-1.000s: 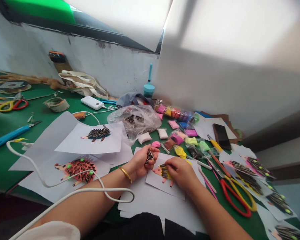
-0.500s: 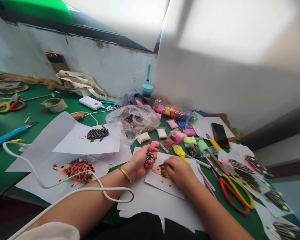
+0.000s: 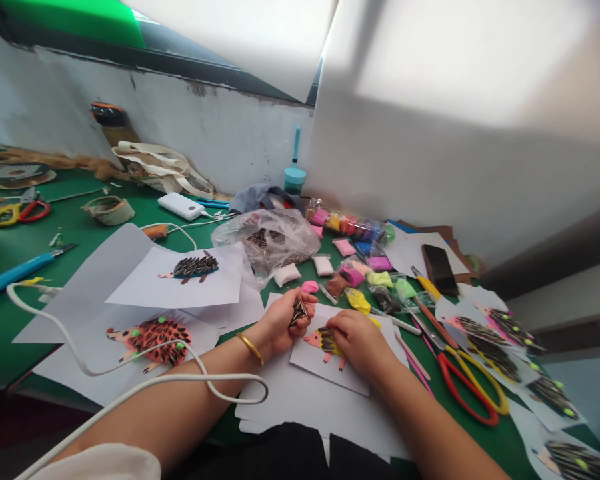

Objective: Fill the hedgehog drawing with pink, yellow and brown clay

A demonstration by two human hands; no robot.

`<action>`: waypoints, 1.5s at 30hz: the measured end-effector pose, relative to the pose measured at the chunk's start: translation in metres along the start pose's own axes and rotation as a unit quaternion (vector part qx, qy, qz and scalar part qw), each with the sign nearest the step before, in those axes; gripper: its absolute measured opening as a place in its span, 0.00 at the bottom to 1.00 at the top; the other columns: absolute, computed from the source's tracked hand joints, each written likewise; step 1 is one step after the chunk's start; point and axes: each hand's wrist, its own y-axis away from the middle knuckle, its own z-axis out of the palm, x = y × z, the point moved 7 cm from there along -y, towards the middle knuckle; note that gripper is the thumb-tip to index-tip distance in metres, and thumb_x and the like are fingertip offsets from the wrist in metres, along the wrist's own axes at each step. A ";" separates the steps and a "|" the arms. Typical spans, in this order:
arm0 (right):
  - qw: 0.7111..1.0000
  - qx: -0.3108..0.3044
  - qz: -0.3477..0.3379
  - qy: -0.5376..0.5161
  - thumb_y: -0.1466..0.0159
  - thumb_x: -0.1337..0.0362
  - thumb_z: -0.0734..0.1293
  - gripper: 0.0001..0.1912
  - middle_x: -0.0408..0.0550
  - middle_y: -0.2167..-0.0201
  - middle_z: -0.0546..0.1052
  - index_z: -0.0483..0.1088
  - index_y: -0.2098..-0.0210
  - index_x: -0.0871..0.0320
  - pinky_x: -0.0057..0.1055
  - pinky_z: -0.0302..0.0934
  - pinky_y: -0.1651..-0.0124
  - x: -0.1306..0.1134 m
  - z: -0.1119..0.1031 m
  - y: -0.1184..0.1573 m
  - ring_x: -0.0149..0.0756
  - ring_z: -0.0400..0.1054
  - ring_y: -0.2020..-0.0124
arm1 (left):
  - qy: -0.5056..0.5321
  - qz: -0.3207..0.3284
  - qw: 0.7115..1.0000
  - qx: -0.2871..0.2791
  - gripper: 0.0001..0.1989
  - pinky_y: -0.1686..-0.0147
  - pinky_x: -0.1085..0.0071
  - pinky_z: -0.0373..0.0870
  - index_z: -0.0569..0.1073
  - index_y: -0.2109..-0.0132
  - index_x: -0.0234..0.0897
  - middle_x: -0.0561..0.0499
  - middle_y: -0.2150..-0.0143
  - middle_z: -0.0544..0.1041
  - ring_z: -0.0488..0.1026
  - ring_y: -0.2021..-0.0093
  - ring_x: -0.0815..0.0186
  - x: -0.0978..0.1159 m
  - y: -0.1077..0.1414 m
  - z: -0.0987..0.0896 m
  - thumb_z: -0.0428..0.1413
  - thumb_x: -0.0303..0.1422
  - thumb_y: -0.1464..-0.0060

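Sunflower seeds [image 3: 299, 312] lie cupped in my left hand [image 3: 281, 323], whose fingers curl round them. Just right of it, a white card [image 3: 310, 368] bears a clay hedgehog [image 3: 324, 340] with a pink face and feet and a yellow body, set with dark seeds. My right hand [image 3: 361, 341] bends over the hedgehog's back, thumb and fingers pinched together against it. What sits between those fingertips is hidden, and the hand covers the rear of the body. More white paper [image 3: 300, 410] lies under the card.
A plastic bag of seeds [image 3: 275, 243] and clay packets [image 3: 357, 277] lie behind my hands. Scissors [image 3: 467, 387] and finished hedgehogs [image 3: 497, 357] are at right. Hedgehog cards [image 3: 195, 267] lie at left. A white cable [image 3: 180, 379] runs across my left forearm.
Almost nothing differs. My right hand stays pinched at the hedgehog with a very slight shift, and my left hand keeps holding the seeds in the same place.
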 end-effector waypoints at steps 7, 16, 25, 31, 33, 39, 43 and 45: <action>0.999 0.042 -0.004 -0.016 0.36 0.71 0.59 0.16 0.50 0.63 0.77 0.77 0.56 0.56 0.35 0.66 0.57 0.007 -0.010 0.007 0.40 0.72 0.60 | 0.001 0.001 1.000 0.001 0.12 0.87 0.81 0.40 0.69 0.61 0.34 0.54 0.74 0.67 0.54 0.86 0.78 -0.001 0.000 0.000 0.47 0.37 0.39; 0.989 0.134 -0.025 -0.054 0.33 0.68 0.60 0.14 0.50 0.65 0.75 0.76 0.55 0.56 0.37 0.64 0.57 0.001 -0.024 0.010 0.39 0.70 0.61 | 0.025 -0.011 0.999 -0.024 0.13 0.88 0.81 0.42 0.69 0.60 0.33 0.53 0.74 0.68 0.54 0.86 0.78 -0.002 0.003 0.006 0.46 0.38 0.37; 0.977 0.177 -0.116 -0.039 0.35 0.66 0.65 0.15 0.48 0.64 0.73 0.75 0.50 0.48 0.37 0.62 0.58 -0.037 -0.034 0.014 0.38 0.67 0.62 | 0.062 -0.066 0.993 -0.074 0.14 0.89 0.83 0.44 0.71 0.60 0.32 0.57 0.80 0.63 0.52 0.87 0.78 -0.015 0.010 0.021 0.46 0.37 0.37; 0.976 0.181 -0.120 -0.009 0.34 0.63 0.66 0.11 0.48 0.66 0.73 0.78 0.55 0.45 0.37 0.61 0.59 -0.039 -0.036 0.015 0.38 0.66 0.63 | 0.069 -0.100 0.986 -0.112 0.14 0.90 0.85 0.44 0.72 0.63 0.30 0.55 0.79 0.64 0.54 0.87 0.79 -0.022 0.017 0.033 0.48 0.36 0.37; 0.974 0.184 -0.126 -0.022 0.34 0.63 0.66 0.10 0.48 0.65 0.73 0.79 0.57 0.45 0.38 0.62 0.57 -0.041 -0.038 0.017 0.38 0.67 0.62 | 0.070 -0.103 0.985 -0.119 0.15 0.90 0.85 0.44 0.72 0.64 0.30 0.55 0.80 0.64 0.54 0.87 0.79 -0.023 0.018 0.034 0.48 0.37 0.37; 0.964 0.204 -0.078 -0.148 0.34 0.65 0.63 0.09 0.50 0.59 0.76 0.75 0.59 0.51 0.40 0.66 0.52 -0.028 -0.044 0.018 0.41 0.71 0.56 | 0.063 -0.085 0.988 -0.110 0.13 0.89 0.84 0.44 0.72 0.62 0.30 0.50 0.73 0.71 0.55 0.86 0.80 -0.018 0.016 0.029 0.48 0.35 0.38; 0.974 0.169 -0.017 -0.151 0.33 0.66 0.60 0.11 0.49 0.61 0.78 0.74 0.57 0.53 0.37 0.66 0.55 -0.005 -0.042 0.015 0.40 0.72 0.59 | 0.055 -0.021 0.997 -0.050 0.12 0.89 0.82 0.44 0.71 0.59 0.31 0.52 0.72 0.69 0.53 0.86 0.79 -0.004 0.012 0.015 0.47 0.35 0.38; 0.984 0.116 0.002 -0.135 0.33 0.66 0.60 0.13 0.50 0.61 0.78 0.76 0.56 0.53 0.36 0.66 0.55 0.004 -0.037 0.013 0.40 0.72 0.58 | 0.059 -0.006 0.998 -0.031 0.12 0.88 0.82 0.44 0.70 0.60 0.31 0.53 0.73 0.67 0.53 0.86 0.79 -0.001 0.009 0.010 0.46 0.35 0.37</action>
